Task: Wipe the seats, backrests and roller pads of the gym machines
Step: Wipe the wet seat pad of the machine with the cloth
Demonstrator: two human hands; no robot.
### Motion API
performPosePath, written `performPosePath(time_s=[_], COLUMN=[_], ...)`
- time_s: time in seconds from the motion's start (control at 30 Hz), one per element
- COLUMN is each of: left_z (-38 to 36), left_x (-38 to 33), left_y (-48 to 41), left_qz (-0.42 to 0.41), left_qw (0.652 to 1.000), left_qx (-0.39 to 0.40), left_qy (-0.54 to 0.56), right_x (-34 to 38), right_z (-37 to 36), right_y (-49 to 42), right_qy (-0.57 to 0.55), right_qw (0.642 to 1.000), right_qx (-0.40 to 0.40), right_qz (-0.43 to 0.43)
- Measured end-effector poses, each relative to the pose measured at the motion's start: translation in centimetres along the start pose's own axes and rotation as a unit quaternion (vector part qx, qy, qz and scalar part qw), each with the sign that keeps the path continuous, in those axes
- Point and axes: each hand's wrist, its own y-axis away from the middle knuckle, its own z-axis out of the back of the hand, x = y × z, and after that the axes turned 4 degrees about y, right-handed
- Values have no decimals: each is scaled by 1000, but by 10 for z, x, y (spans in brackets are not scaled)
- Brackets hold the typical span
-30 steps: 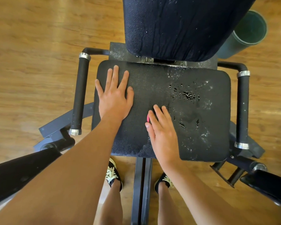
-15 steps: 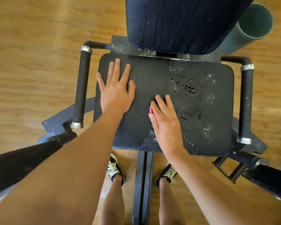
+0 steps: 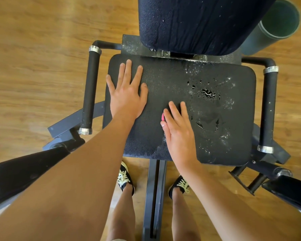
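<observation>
Flat and straight-fingered, the left hand braces on the seat's left side while the flat right hand presses a pink wipe beside the seat's droplets, probably to mop them.

- The left grip is lying flat, fingers spread, on the black seat, at its left side.
- The right grip is pressing a mostly hidden pink thing at mid-seat.
- Droplets are glistening just right of it.

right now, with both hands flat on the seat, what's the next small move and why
Probably slide the right hand and the pink thing under it rightward over the seat: puddles and white specks lie just beyond its fingers, while the left hand rests flat on the left side.
</observation>
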Motion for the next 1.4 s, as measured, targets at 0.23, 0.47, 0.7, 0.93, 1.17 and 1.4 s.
performPosePath(time_s=[0.23, 0.47, 0.7, 0.93, 1.17, 1.4], left_z=[1, 0, 2, 0, -3, -3], left_x=[1, 0, -1, 0, 0, 1], left_y=[-1, 0, 0, 0, -1, -1], left_qz=[2, 1, 3, 0, 2, -4], left_qw=[1000, 1000, 1000, 1000, 1000, 1000], left_qx=[3, -2, 6, -5, -13, -23], left_qy=[2, 10, 8, 13, 17, 18], right_x=[0, 0, 4, -11, -9, -39], right_z=[-1, -6, -13, -5, 1, 21], right_y=[43, 18, 50, 44, 23, -90], right_qy=[6, -3, -44, -23, -25, -61], right_qw=[999, 1000, 999, 996, 998, 991], right_qx=[17, 5, -1, 39, 2, -107], right_qz=[40, 13, -3, 82, 60, -59])
